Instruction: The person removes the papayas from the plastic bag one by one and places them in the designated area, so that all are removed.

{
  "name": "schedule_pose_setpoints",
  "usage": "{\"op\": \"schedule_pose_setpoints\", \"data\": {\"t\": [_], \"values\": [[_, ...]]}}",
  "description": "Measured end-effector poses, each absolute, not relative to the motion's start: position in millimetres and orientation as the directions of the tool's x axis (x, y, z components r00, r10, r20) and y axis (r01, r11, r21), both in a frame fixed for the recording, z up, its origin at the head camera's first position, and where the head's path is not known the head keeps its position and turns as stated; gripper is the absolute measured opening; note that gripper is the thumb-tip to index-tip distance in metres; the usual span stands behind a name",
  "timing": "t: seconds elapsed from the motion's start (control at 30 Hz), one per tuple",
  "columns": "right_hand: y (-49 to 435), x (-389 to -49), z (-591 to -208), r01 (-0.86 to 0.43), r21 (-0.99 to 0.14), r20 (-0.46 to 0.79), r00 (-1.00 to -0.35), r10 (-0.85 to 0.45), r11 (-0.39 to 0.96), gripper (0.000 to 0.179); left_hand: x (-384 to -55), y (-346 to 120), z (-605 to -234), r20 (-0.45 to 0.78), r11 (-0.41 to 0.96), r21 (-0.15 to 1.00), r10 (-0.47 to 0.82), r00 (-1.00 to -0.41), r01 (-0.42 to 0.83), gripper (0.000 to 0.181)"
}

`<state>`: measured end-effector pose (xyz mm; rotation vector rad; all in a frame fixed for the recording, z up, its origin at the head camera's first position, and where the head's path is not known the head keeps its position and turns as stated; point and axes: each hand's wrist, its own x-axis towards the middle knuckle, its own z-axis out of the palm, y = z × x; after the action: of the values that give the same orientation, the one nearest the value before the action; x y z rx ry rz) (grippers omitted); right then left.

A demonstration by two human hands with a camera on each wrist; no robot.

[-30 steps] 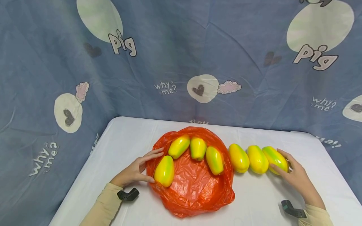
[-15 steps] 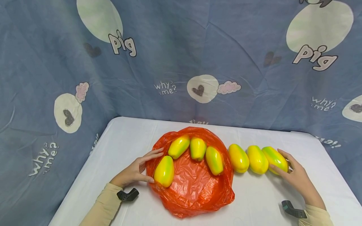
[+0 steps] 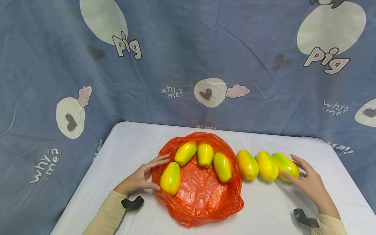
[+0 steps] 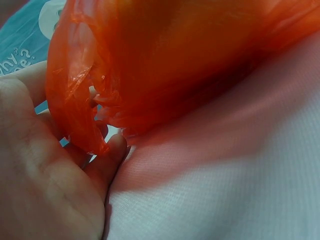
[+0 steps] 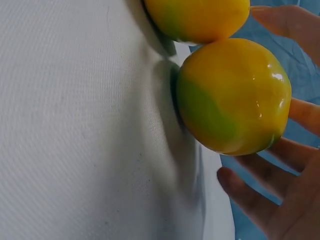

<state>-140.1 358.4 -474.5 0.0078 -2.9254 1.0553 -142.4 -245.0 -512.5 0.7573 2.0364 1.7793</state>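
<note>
In the head view a red plastic bag (image 3: 199, 192) lies with its mouth spread, several yellow-green papayas (image 3: 170, 179) inside along its rim. My left hand (image 3: 140, 178) rests against the bag's left side, fingers and thumb spread apart; in the left wrist view a loose flap of the bag (image 4: 75, 85) hangs in front of the fingers. Three more papayas stand in a row right of the bag. Around the rightmost papaya (image 3: 285, 166) my right hand (image 3: 308, 182) is spread. The right wrist view shows that papaya (image 5: 232, 100) on the table, the fingers loosely extended around its far side.
The middle papaya (image 3: 267, 166) and the left papaya (image 3: 247, 164) of the row stand close together, the left one against the bag. A white-covered table (image 3: 264, 209) bears everything. A blue printed cloth (image 3: 164, 65) hangs behind and to the left.
My right hand's upper fingers have lifted slightly away from the rightmost papaya, and the hand has shifted a little to the right. The left hand, bag and papayas stay in place.
</note>
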Motion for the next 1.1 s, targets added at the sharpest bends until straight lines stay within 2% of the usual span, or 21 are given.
{"op": "schedule_pose_setpoints", "data": {"t": [0.2, 0.43, 0.73, 1.1], "values": [[353, -138, -470, -0.079, -0.64, 0.192, -0.98, 0.06, 0.764, 0.078, -142, -245, -511, 0.086, 0.083, 0.983, 0.585, -0.806, 0.165, 0.088], [342, -137, -461, -0.113, -0.647, 0.278, -0.956, 0.095, 0.754, 0.073, -141, -244, -509, 0.072, 0.086, 0.985, 0.582, -0.81, 0.149, 0.088], [328, -135, -450, -0.206, -0.603, 0.372, -0.927, 0.043, 0.771, 0.068, -142, -243, -509, 0.057, 0.091, 0.987, 0.582, -0.811, 0.135, 0.088], [297, -133, -440, -0.397, -0.633, 0.463, -0.882, -0.085, 0.664, 0.075, -141, -244, -509, 0.066, 0.091, 0.985, 0.582, -0.81, 0.146, 0.088]]}}
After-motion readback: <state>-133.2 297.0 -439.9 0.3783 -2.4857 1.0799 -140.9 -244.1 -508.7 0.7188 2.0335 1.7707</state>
